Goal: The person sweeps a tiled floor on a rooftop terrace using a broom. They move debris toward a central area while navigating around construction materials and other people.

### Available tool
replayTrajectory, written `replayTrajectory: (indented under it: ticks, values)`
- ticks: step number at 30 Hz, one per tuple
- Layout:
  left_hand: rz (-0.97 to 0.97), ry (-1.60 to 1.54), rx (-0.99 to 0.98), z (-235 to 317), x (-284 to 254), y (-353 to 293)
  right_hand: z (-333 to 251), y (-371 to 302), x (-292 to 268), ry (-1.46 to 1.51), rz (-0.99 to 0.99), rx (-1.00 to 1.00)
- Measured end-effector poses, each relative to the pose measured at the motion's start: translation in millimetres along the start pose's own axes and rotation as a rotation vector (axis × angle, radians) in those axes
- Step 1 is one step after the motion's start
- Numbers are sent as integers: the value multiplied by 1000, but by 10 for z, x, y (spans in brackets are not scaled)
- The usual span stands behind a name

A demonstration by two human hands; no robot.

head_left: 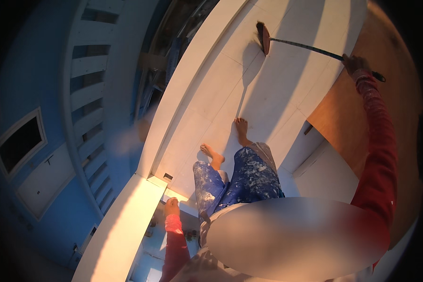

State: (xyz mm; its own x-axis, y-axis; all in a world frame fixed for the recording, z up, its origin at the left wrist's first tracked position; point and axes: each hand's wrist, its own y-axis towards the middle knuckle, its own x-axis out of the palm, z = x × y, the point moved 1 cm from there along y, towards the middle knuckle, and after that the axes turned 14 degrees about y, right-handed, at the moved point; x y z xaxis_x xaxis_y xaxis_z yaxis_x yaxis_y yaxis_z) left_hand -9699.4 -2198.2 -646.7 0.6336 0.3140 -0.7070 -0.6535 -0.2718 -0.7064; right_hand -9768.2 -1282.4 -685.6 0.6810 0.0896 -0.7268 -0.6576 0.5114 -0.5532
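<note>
My right hand point(356, 65), reaching out at the upper right, is closed round the dark handle of a broom point(305, 46). The handle's end sticks out past the hand to the right. At the other end, the reddish-brown broom head point(266, 39) has its dark bristles turned left, low over or touching the pale tiled floor point(207, 105); which one I cannot tell. My left hand point(171, 207) hangs low beside the corner of the pale parapet, its fingers curled in with nothing visible in them.
A pale low parapet point(183, 101) runs along the left of the floor, with a drop beyond it to a blue building and a slatted railing point(89, 63). Close to my bare feet point(214, 154) is a small dark drain hole point(168, 176). A brown wall point(385, 42) stands at right.
</note>
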Motion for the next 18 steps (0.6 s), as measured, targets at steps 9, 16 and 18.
replayTrajectory:
  ticks: [9, 16, 18]
  values:
    - [-175, 372, 226, 227, 269, 1175, -2566, -3616, 2245, 1173, -241, 571]
    - [-108, 886, 55, 219, 92, 1679, -5485, -6662, 3082, 1430, -717, 825]
    - [-199, 1040, 41, 199, -53, 1666, -5612, -6327, 3045, 1424, -677, 940]
